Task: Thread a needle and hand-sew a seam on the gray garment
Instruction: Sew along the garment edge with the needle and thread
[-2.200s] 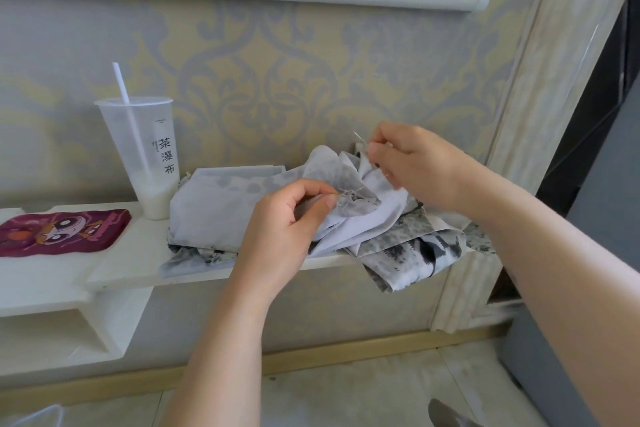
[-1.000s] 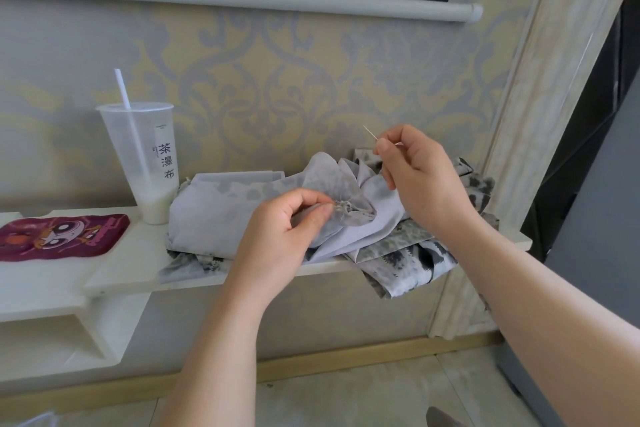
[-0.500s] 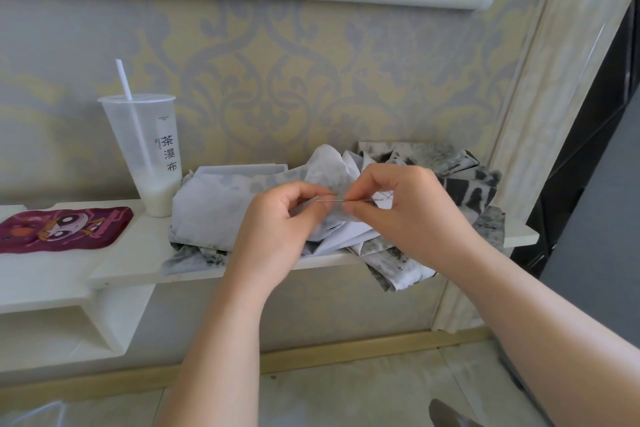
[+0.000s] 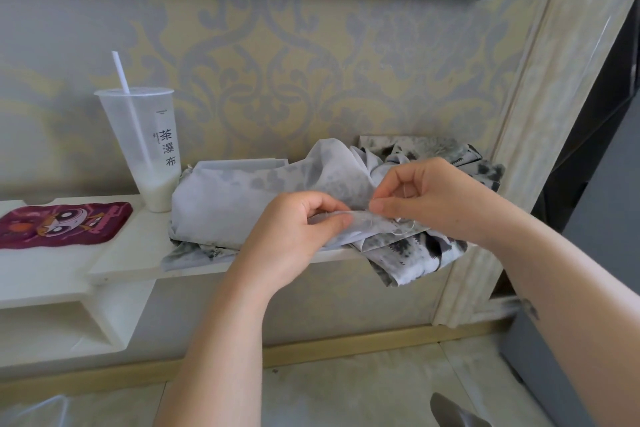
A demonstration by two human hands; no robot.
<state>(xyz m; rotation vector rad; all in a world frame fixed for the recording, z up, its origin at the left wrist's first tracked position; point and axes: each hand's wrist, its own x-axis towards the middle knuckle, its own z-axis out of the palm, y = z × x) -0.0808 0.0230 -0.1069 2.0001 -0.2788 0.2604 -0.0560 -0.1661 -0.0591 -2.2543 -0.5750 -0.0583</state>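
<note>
Gray mottled fabric garment (image 4: pixel 235 204) is being kept bunched on a white wall shelf (image 4: pixel 131 253), with one patterned end hanging over the front edge. Just to its left a tall translucent plastic cup (image 4: pixel 145 149) with a white straw (image 4: pixel 121 73) and a little milky liquid is being left standing, with a flat maroon cartoon-printed pouch (image 4: pixel 65 224) further left. Dark characters, 茶瀑布, are being shown down the cup's side. A front fold of the garment is being pinched by the left hand (image 4: pixel 291 239) between thumb and curled forefinger. Close beside it, the same fold is being pinched by the right hand (image 4: pixel 436 198), thumb and forefinger pressed together, with a thin pale thread (image 4: pixel 410 230) trailing below. The needle cannot be made out.
</note>
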